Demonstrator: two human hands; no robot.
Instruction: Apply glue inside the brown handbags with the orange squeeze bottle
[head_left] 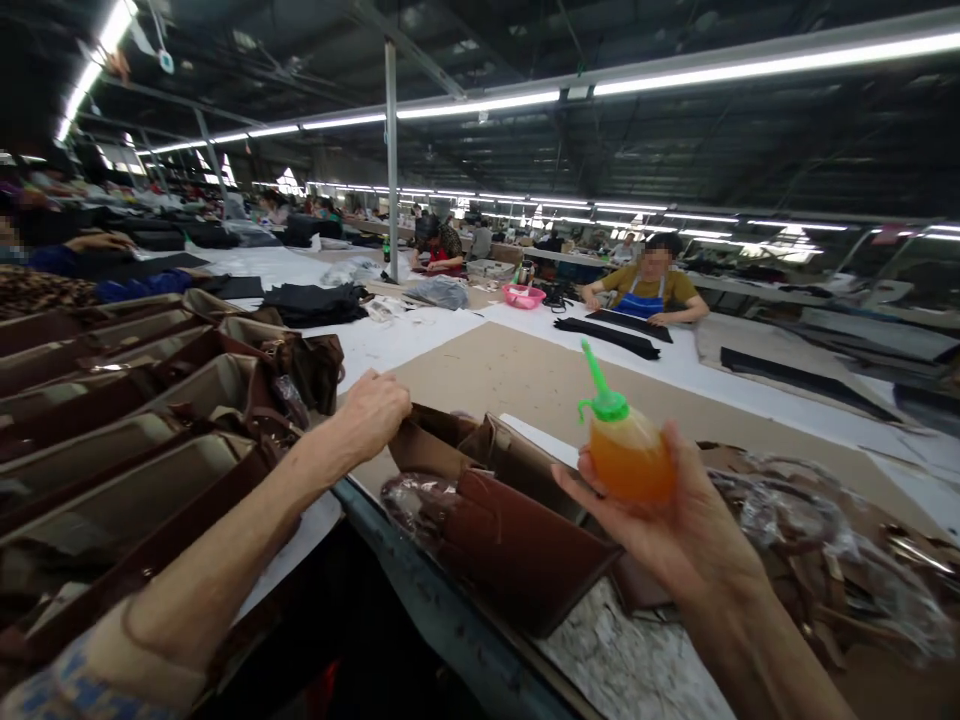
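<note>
My right hand (pixel 675 520) holds up a squeeze bottle (pixel 630 460) of orange liquid, its green nozzle cap pointing up and to the left. Below and left of the bottle, a brown handbag (pixel 525 530) lies tilted at the table's edge, its top gaping and clear plastic wrapped on one part. My left hand (pixel 375 410) has its fingers closed on the upper left edge of this handbag. What the thumb does there is hidden.
Rows of open brown bags (pixel 150 440) fill the left side. Plastic-wrapped brown bag parts (pixel 817 540) lie at the right. A beige board (pixel 510 370) covers the white table ahead. Across it, a co-worker in a blue apron (pixel 641 300) handles black strips (pixel 607 338); a pink basket (pixel 523 297) stands nearby.
</note>
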